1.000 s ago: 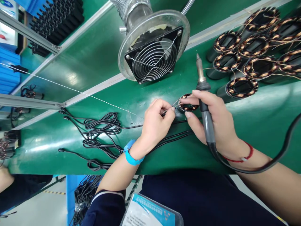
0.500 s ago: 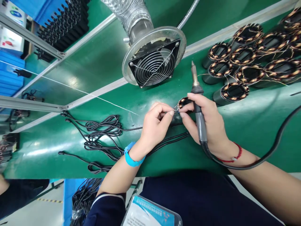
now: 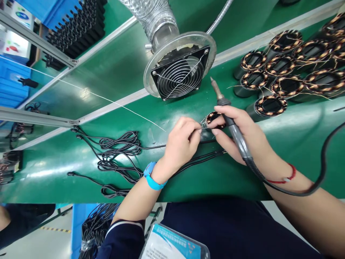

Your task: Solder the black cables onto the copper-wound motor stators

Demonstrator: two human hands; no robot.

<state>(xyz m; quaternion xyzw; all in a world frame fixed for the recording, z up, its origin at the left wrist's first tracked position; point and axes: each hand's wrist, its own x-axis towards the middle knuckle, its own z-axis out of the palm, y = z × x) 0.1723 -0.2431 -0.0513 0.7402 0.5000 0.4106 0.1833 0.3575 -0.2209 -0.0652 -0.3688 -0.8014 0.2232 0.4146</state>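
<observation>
This looks like a workshop in a factory. A big round fan (image 3: 180, 81) with a shiny, bendy pipe (image 3: 151, 18) is at a long green table (image 3: 54, 184). To the right of the fan are lots of black tubes (image 3: 288, 86) with copper wire on top — all much alike. Far to the left of the fan, many black parts (image 3: 77, 37) stand in tight rows near blue bins (image 3: 13, 82). Below the fan is a soldering iron (image 3: 238, 138), with bundles of black cord (image 3: 121, 144) to the lower left. Well below the fan hangs a work badge (image 3: 172, 244). Another person's dark sleeve (image 3: 29, 223) and a striped floor line (image 3: 55, 229) show far to its lower left.
</observation>
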